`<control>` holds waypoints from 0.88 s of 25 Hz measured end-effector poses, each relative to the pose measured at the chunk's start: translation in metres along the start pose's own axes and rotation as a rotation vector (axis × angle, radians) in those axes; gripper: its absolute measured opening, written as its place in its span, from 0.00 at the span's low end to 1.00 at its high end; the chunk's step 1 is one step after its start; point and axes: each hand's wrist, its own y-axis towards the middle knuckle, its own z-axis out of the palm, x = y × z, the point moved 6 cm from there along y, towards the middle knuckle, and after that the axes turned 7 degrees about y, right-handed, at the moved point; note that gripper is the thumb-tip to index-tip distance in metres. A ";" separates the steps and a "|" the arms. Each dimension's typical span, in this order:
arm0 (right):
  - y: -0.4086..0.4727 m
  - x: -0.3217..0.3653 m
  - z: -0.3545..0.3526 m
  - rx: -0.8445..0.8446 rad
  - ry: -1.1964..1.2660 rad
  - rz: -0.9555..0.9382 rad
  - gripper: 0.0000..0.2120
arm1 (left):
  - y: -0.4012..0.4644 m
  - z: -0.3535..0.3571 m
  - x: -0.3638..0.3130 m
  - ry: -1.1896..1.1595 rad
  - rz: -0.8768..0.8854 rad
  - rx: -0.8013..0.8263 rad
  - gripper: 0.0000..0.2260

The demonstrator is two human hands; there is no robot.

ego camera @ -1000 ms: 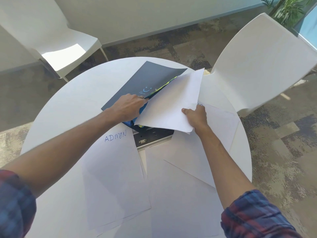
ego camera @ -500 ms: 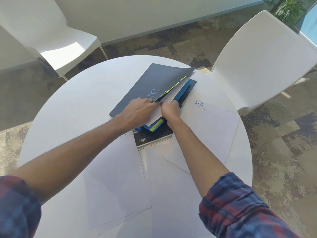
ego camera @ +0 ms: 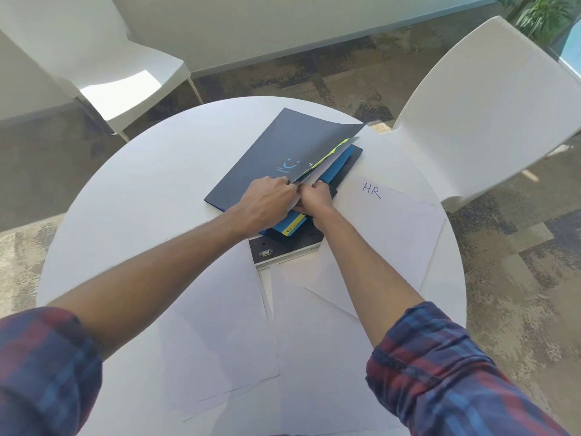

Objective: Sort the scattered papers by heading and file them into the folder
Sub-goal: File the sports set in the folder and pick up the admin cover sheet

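Left hand (ego camera: pixel 267 202) holds the dark folder (ego camera: pixel 276 152) cover raised; right hand (ego camera: pixel 316 199), fingers clamped on a white sheet (ego camera: pixel 317 171), meets it. HR paper (ego camera: pixel 386 228) lies at three o'clock.

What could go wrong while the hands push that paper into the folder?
1. The left hand holds the folder cover up while the right hand pushes the sheet in; it might crumple against the coloured dividers.
2. The forearms lie over loose papers near the table edge, and pulling back could sweep them off.
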 end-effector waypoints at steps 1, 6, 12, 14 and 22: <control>-0.005 0.000 -0.003 0.019 0.011 -0.012 0.08 | 0.005 0.004 0.003 0.001 -0.022 0.025 0.11; -0.041 -0.014 -0.037 0.012 -0.358 -0.227 0.06 | 0.015 0.033 0.005 -0.070 -0.105 0.111 0.27; -0.120 -0.060 -0.075 -0.002 -0.706 -0.372 0.10 | -0.028 0.059 -0.020 -0.162 -0.120 0.046 0.24; -0.151 -0.080 -0.085 -0.003 -0.795 -0.402 0.12 | -0.068 0.063 -0.039 -0.279 -0.182 -0.015 0.21; -0.235 -0.157 -0.082 0.230 -1.159 -0.426 0.20 | -0.252 0.124 -0.108 -0.494 -0.370 -0.092 0.19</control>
